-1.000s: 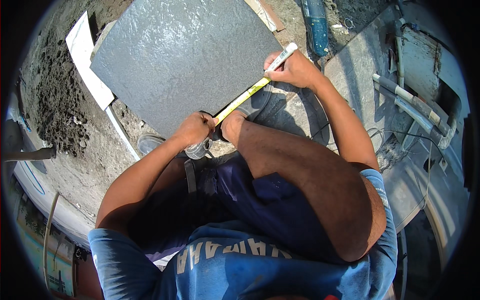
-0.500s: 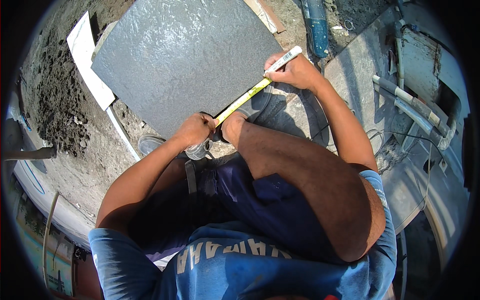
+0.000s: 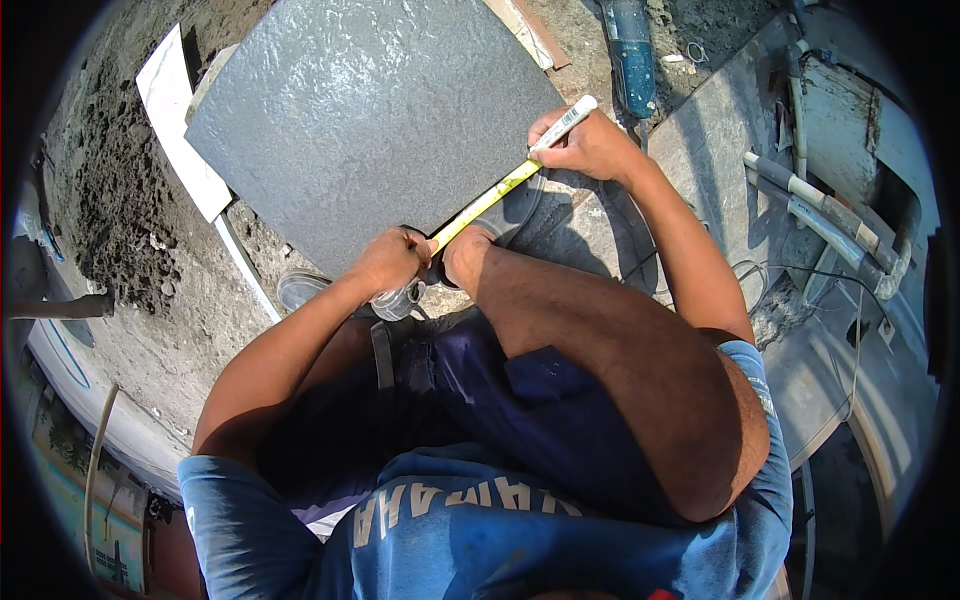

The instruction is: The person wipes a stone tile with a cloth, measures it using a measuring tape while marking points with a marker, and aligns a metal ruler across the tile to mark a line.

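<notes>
A large dark grey tile point(image 3: 370, 110) with a rough sheen lies in front of me. Along its near right edge runs the yellow blade of a tape measure point(image 3: 487, 203). My left hand point(image 3: 393, 262) is closed around the tape's near end at the tile's lower corner; the fingers partly hide the tape's body. At the other end, by the tile's right corner, my right hand point(image 3: 590, 145) grips a white marker point(image 3: 568, 124). The marker slants, its tip down where the tape meets the tile edge. My right foot is just below the tape.
A blue power tool point(image 3: 632, 60) lies beyond the tile's right corner. White tile offcuts point(image 3: 182, 125) rest on the ground to the left, near loose dark soil point(image 3: 110, 200). Grey pipes point(image 3: 815, 205) and a thin cable point(image 3: 820, 272) lie at the right.
The marker and my right hand have shifted very slightly. My left hand, the tape and the tile stay practically where they were.
</notes>
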Demonstrator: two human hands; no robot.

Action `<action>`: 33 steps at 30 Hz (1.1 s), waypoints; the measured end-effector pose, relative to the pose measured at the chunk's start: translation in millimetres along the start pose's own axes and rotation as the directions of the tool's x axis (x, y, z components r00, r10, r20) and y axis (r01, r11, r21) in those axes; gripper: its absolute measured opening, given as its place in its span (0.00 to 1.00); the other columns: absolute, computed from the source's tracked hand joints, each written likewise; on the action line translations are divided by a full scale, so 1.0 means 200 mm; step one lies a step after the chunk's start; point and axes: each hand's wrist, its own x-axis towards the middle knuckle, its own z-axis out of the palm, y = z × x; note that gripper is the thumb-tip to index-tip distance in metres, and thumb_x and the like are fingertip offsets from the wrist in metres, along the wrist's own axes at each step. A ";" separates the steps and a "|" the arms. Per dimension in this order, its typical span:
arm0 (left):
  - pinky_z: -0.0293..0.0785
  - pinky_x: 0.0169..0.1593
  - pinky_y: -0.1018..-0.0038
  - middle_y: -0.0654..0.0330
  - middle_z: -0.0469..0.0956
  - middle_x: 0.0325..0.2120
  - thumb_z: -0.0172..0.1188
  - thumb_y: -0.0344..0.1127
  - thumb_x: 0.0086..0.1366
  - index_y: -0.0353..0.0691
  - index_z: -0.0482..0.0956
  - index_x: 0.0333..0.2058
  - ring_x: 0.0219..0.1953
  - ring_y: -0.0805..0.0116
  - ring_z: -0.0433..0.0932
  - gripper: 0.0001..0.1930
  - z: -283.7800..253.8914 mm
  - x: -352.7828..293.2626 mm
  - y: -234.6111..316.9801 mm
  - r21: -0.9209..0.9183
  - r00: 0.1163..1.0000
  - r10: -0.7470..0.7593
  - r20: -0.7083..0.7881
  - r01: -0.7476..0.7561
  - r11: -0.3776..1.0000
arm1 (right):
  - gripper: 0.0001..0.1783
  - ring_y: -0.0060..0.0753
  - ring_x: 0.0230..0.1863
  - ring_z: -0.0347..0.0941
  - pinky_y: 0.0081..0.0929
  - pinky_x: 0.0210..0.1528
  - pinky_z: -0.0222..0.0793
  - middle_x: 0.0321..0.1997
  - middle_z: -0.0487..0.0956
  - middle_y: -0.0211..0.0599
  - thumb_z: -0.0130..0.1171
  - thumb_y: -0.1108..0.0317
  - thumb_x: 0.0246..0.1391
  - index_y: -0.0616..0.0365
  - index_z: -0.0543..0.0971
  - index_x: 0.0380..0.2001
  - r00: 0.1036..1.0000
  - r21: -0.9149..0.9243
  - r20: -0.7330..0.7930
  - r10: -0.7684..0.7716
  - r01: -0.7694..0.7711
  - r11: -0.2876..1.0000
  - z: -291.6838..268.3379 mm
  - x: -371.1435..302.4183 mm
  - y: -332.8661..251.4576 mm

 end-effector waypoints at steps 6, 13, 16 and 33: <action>0.70 0.33 0.67 0.55 0.78 0.19 0.55 0.43 0.69 0.33 0.81 0.26 0.24 0.66 0.76 0.19 0.00 -0.01 0.02 0.006 1.000 -0.002 0.001 0.002 1.000 | 0.13 0.23 0.30 0.74 0.23 0.36 0.69 0.27 0.81 0.30 0.67 0.60 0.48 0.60 0.82 0.31 1.000 0.117 -0.015 0.018 -0.016 0.993 -0.03 -0.01 0.00; 0.68 0.30 0.65 0.56 0.72 0.18 0.52 0.45 0.71 0.34 0.73 0.27 0.23 0.65 0.70 0.20 0.00 -0.11 0.04 0.170 0.962 0.266 -0.055 -0.254 0.952 | 0.21 0.28 0.42 0.78 0.25 0.48 0.72 0.42 0.81 0.41 0.54 0.57 0.65 0.61 0.75 0.53 0.686 0.320 -0.726 0.053 0.268 0.909 -0.29 -0.04 0.00; 0.70 0.36 0.57 0.48 0.75 0.25 0.51 0.52 0.70 0.37 0.67 0.44 0.30 0.50 0.75 0.21 -0.03 -0.18 0.15 0.150 0.909 0.416 0.009 -0.412 0.899 | 0.21 0.31 0.43 0.79 0.26 0.48 0.73 0.46 0.80 0.47 0.50 0.60 0.67 0.63 0.70 0.56 0.585 0.272 -0.808 0.068 0.268 0.924 -0.43 -0.15 -0.01; 0.71 0.40 0.52 0.36 0.77 0.29 0.48 0.42 0.68 0.28 0.67 0.44 0.34 0.38 0.78 0.19 -0.87 -0.38 -0.13 0.338 0.688 0.365 -0.627 -0.182 0.923 | 0.18 0.32 0.43 0.77 0.28 0.47 0.72 0.47 0.78 0.48 0.49 0.65 0.68 0.64 0.68 0.55 0.619 0.354 -0.784 0.048 0.383 0.853 -0.31 -0.27 -0.24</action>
